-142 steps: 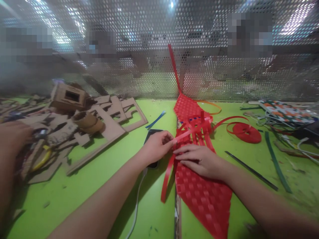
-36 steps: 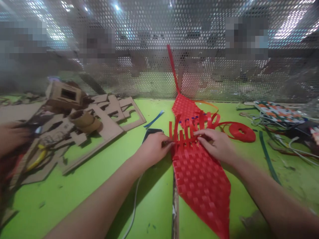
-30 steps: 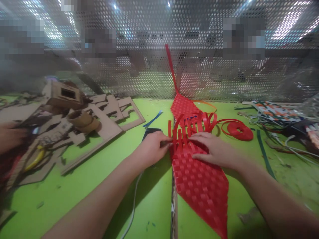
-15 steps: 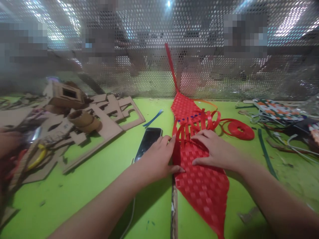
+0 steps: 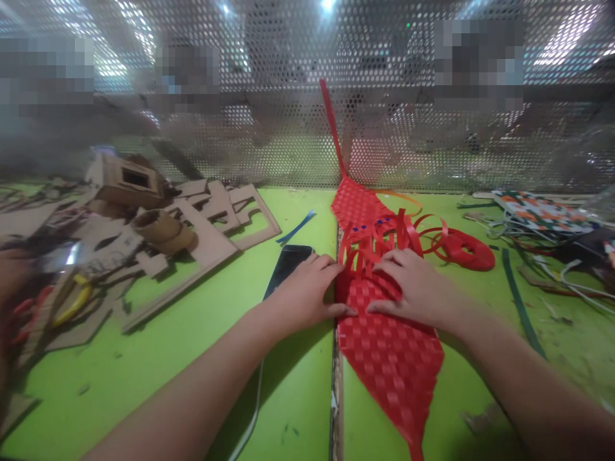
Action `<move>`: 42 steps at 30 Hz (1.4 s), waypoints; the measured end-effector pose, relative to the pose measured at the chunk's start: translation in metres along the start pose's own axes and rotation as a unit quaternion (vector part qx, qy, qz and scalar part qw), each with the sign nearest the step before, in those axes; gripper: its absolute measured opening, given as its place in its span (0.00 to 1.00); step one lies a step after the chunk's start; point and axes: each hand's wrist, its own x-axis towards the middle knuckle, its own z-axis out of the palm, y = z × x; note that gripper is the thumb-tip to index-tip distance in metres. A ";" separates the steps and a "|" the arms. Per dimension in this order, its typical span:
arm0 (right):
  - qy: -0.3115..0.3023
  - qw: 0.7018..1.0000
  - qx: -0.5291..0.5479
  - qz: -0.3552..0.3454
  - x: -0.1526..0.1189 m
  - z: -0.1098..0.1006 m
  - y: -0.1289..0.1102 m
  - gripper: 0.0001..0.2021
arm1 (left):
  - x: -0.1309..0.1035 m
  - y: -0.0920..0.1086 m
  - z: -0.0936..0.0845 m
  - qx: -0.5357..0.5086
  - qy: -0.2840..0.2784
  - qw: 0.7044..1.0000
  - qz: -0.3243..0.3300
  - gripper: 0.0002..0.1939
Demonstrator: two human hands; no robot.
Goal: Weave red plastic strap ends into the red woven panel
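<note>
A red mat woven from flat plastic strips (image 5: 391,358) lies before me, pointed at its near and far ends. Loose strips (image 5: 368,246) loop up across its middle, below a row of small blue checks. My left hand (image 5: 312,288) grips the left edge, thumb on top of the weave and fingers curled by the loops. From the right, my right hand (image 5: 408,285) holds the mat with bent fingertips at the loops and thumb on the weave. The undersides of both hands are hidden. A long red strip (image 5: 331,125) sticks up from the far point.
A phone (image 5: 288,262) with a white cable lies beside my left hand. Cardboard pieces (image 5: 202,250) crowd the left side. A red strip coil (image 5: 468,250), a checkered woven piece (image 5: 542,211) and cables lie right. A perforated metal screen (image 5: 269,141) stands behind. Another person's hand (image 5: 12,272) shows far left.
Both hands have shifted slightly up the mat toward the loose loops. The loops have bunched and moved a little, and the red coil has tilted and spread. The view has shifted slightly.
</note>
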 end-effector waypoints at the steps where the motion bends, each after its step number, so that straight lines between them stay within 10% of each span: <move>1: 0.000 1.000 0.002 -0.004 0.000 0.000 0.000 0.32 | 0.000 0.001 -0.001 0.003 -0.001 1.000 -0.001 0.38; 25: -0.003 0.999 -0.015 -0.043 0.001 -0.008 0.007 0.20 | 0.000 0.001 -0.005 -0.050 0.019 0.998 -0.026 0.33; 42: 0.073 0.994 -0.079 -0.037 -0.011 0.004 0.013 0.22 | 0.001 0.001 0.002 -0.110 0.077 0.990 -0.035 0.05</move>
